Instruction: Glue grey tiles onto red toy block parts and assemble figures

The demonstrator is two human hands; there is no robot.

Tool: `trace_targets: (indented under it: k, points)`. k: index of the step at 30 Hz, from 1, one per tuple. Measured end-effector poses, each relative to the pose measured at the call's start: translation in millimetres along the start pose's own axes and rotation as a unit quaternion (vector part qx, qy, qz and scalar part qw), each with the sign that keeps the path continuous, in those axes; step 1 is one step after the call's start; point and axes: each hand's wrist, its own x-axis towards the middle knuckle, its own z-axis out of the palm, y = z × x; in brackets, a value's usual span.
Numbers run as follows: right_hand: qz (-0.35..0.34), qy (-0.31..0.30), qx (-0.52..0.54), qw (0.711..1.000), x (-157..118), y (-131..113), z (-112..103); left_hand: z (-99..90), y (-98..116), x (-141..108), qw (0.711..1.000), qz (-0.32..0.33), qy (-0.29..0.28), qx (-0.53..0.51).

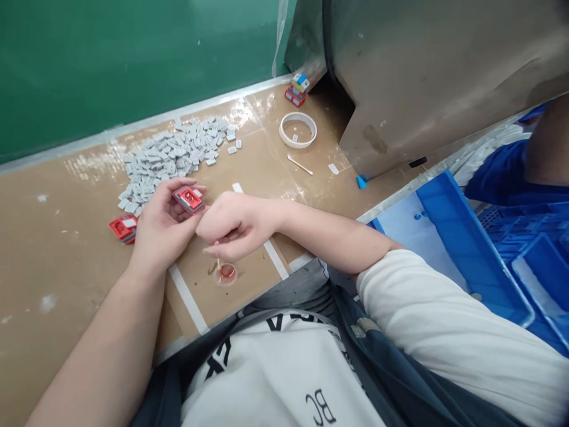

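My left hand [160, 222] is closed around a small red and grey plastic part [190, 198], its red recessed face turned up. Just to the right, my right hand [237, 225] pinches a cotton swab [218, 256], of which only a thin length of stick shows below the fingers. The swab's lower end reaches into a small clear cup [226, 274] of reddish liquid on the table; its tip is hard to make out. A second red and grey part [124, 229] lies left of my left hand.
A pile of small grey pieces [171, 157] lies beyond my left hand. Farther right are a white ring [297, 130], a loose cotton swab [300, 165] and a stack of coloured parts [297, 90]. Blue bins [478, 255] stand at right, near another person's arm [549, 145].
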Motion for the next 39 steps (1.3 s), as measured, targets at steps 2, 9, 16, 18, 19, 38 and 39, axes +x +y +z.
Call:
trace_targets:
  k: [2,9,16,18,19,38,39]
  points:
    - [-0.024,-0.055,0.05,0.997,2,-4,2,0.7,-1,0,1.0,0.01,0.004,0.009]
    - [-0.019,-0.116,0.085,0.989,5,0,12,0.9,-5,-2,0.999,0.026,0.007,0.034]
    - [-0.024,-0.118,0.078,0.99,4,2,11,-0.5,-5,-2,0.998,0.033,0.002,0.047]
    - [-0.027,-0.117,0.083,0.989,4,3,12,-0.5,-5,-1,0.998,0.03,0.003,0.049]
    - [-0.028,-0.118,0.083,0.989,4,4,13,-0.5,-5,-1,0.998,0.028,0.002,0.048]
    - [0.122,0.358,-0.003,0.926,2,48,17,0.1,-6,-2,0.997,0.018,-0.013,0.078]
    - [0.124,0.364,0.0,0.923,3,47,17,-0.1,-6,-2,0.997,0.018,-0.015,0.08]
